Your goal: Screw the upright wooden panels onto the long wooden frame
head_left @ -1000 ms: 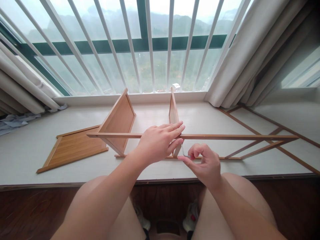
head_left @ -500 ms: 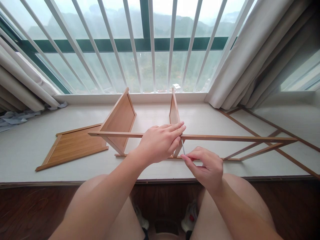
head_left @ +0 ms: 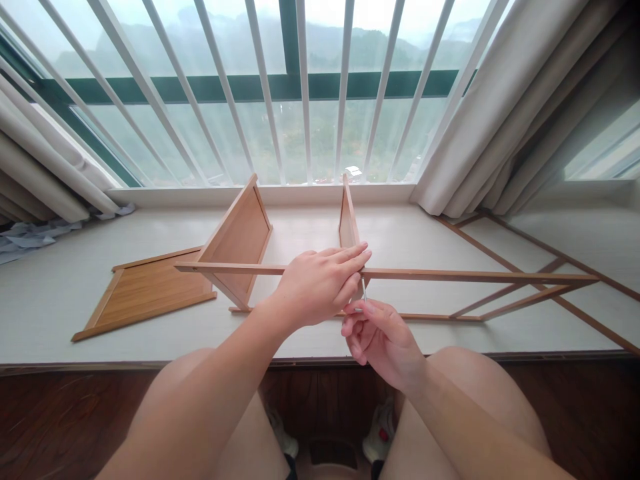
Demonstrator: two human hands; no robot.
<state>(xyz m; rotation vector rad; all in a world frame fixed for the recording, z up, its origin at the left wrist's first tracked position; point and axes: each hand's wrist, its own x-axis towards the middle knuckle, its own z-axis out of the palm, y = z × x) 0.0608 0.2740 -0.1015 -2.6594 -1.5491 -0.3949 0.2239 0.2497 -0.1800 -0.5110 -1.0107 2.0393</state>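
Note:
A wooden shelf frame (head_left: 465,276) stands on its side, with two shelf panels set between its rails. My left hand (head_left: 320,283) is closed over the top rail where the middle shelf panel (head_left: 349,217) meets it, fingers laid across the joint and thumb below. Just under that joint, my right hand (head_left: 385,343) pinches a thin metal hex key (head_left: 365,291) between thumb and fingers. The key's long arm points up to the rail's underside; its tip is hidden there. To the left, the other shelf panel (head_left: 235,233) stands tilted in the frame.
A loose wooden panel (head_left: 150,290) lies on the white window ledge (head_left: 305,343) at left. Another wooden side frame (head_left: 590,320) rests at right, partly under the curtain (head_left: 480,113). White window bars (head_left: 305,100) rise behind. My knees are against the ledge's front edge.
My right hand has shifted left and turned palm-up around the hex key, its fingers now curled under it. The left hand and the frame have stayed put.

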